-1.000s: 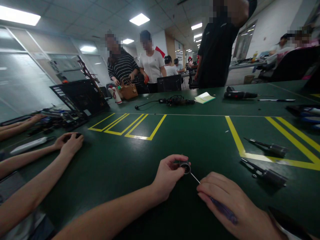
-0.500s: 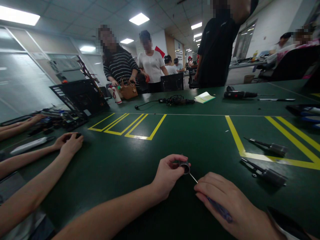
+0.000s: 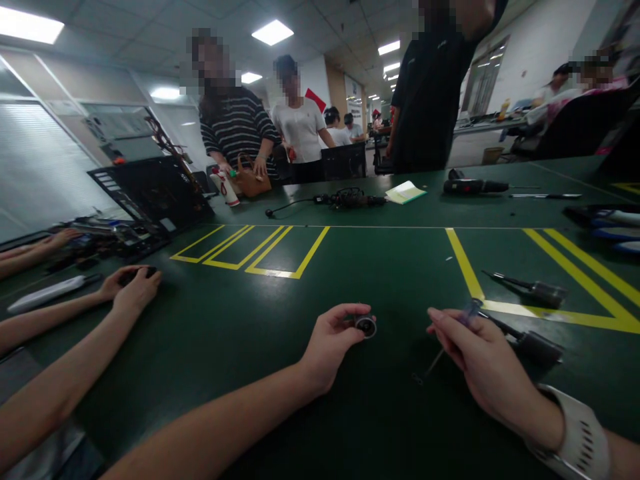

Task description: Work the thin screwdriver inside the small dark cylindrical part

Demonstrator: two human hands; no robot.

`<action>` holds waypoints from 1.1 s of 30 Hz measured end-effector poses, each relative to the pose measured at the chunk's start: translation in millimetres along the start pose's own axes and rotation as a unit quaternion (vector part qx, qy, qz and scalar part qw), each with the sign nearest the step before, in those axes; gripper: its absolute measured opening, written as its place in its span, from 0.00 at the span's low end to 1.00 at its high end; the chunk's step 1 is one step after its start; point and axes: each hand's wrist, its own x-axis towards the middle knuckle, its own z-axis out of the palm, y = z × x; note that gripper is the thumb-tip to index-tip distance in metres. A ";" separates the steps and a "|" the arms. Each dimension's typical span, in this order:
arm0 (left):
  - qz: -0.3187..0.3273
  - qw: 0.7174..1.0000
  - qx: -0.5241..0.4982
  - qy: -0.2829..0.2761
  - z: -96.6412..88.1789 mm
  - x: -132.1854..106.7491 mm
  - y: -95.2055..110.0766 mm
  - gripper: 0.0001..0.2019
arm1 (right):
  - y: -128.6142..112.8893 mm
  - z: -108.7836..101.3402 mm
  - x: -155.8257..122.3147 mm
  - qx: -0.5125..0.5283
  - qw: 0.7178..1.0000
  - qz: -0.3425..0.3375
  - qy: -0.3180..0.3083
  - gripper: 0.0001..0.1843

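Between the thumb and fingers of my left hand (image 3: 334,343) is a short, hollow metal cylinder (image 3: 367,326), its round open end facing me. My right hand (image 3: 483,357) grips a screwdriver (image 3: 471,311) by its translucent purplish handle. The thin shaft points down and left, away from the cylinder. At its tip hangs a small dark piece (image 3: 417,379), too blurred to name. Just beyond my right hand lies a dark cylindrical part with a long shaft (image 3: 540,348), partly hidden by that hand. A similar shafted part (image 3: 547,293) rests farther back.
Yellow tape (image 3: 313,253) marks areas on the green table (image 3: 225,333). Toward the back are a cable bundle (image 3: 350,198), a notepad (image 3: 406,192), a power drill (image 3: 475,186) and a pen (image 3: 545,196). At left, a co-worker's hands (image 3: 135,287) hold a dark part. Several people stand or sit beyond.
My right hand has drawn the screwdriver out from the cylinder, moved right and turned, so the handle points up. My left hand keeps its hold on the cylinder.
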 end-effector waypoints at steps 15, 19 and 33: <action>0.009 1.000 -0.004 -0.026 -3.6 0.3 -4.5 0.16 | -4.6 2.4 -5.1 -0.123 0.990 -0.013 -0.067 0.26; 0.006 1.000 -0.004 -0.025 -3.2 0.3 -3.5 0.16 | -6.6 2.9 -5.6 -0.135 0.989 -0.005 -0.059 0.26; -0.042 0.998 -0.027 -0.040 12.2 -13.2 11.5 0.17 | 9.6 6.3 2.2 -0.034 0.997 0.014 -0.061 0.24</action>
